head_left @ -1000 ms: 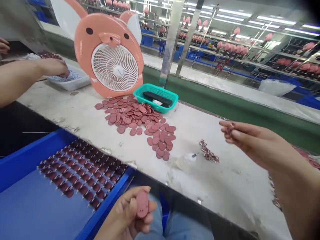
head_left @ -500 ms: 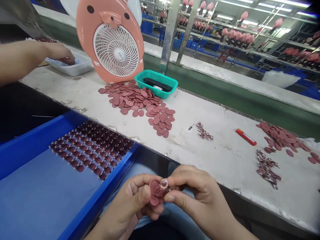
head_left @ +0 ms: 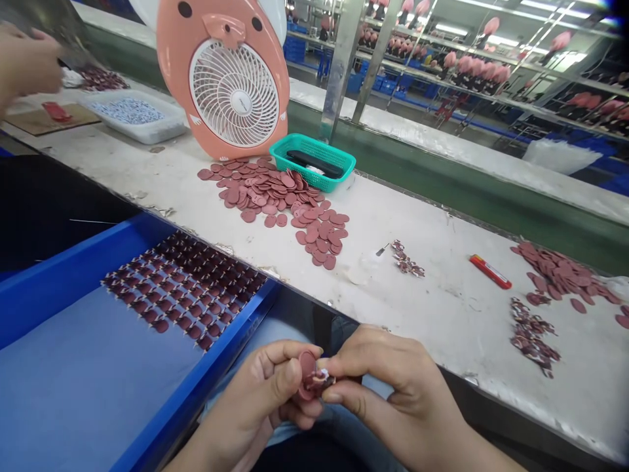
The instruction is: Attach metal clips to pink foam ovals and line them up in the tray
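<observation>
Low in front of me, my left hand (head_left: 275,387) pinches a dusty-red oval disc (head_left: 307,364) between thumb and fingers. My right hand (head_left: 378,373) is closed on a small brown-and-white figure-like piece (head_left: 322,379), which it holds against the face of the disc. Where the two parts meet is partly covered by my fingertips. Left of my hands, a blue tray (head_left: 196,419) holds rows of similar dark-red pieces (head_left: 181,288) on a pale sheet.
On the white table (head_left: 422,314) lie a large pile of red discs (head_left: 275,190), a smaller disc pile (head_left: 565,272), brown pieces (head_left: 533,334) and a red cutter (head_left: 490,271). A pink fan (head_left: 230,85), a green basket (head_left: 339,164) and a co-worker's hand (head_left: 34,62) are farther back.
My right hand has tilted the brown-and-white piece lower against the disc. The co-worker's hand has left the white tub and moved left. The view has shifted slightly.
</observation>
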`<control>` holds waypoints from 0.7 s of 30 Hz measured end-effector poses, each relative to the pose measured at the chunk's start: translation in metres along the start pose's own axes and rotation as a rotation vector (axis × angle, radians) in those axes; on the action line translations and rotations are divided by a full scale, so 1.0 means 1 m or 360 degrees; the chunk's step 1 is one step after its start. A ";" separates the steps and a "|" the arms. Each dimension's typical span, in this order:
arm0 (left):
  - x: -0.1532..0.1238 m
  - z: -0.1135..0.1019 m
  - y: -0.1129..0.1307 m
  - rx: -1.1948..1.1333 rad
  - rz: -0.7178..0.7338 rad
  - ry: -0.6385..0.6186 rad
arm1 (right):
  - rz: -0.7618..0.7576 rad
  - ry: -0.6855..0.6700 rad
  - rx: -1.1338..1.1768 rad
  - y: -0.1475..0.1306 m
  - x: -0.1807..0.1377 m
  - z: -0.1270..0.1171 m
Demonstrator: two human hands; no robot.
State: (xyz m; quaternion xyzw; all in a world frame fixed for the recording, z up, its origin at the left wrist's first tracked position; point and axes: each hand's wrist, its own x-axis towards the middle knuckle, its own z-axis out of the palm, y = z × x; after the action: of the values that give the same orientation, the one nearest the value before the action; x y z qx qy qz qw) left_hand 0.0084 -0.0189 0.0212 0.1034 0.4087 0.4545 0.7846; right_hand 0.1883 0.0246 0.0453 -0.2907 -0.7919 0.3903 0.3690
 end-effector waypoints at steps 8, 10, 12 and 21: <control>-0.002 0.000 0.002 -0.0020 -0.0007 0.0017 | -0.0057 -0.0034 -0.0108 -0.004 0.003 -0.002; -0.002 -0.001 0.002 -0.0034 -0.0007 0.0020 | -0.0046 -0.0039 -0.0119 -0.004 0.004 -0.002; -0.002 -0.002 0.001 -0.0048 -0.0008 0.0020 | -0.0041 -0.0043 -0.0121 -0.004 0.004 -0.001; 0.000 -0.009 -0.005 -0.0042 0.0040 0.0013 | -0.0059 -0.0107 -0.0160 -0.009 0.010 0.000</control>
State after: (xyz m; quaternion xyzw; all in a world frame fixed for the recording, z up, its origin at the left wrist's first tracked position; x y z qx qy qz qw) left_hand 0.0051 -0.0239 0.0128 0.0963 0.4044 0.4701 0.7786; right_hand 0.1813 0.0270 0.0560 -0.2808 -0.8277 0.3526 0.3344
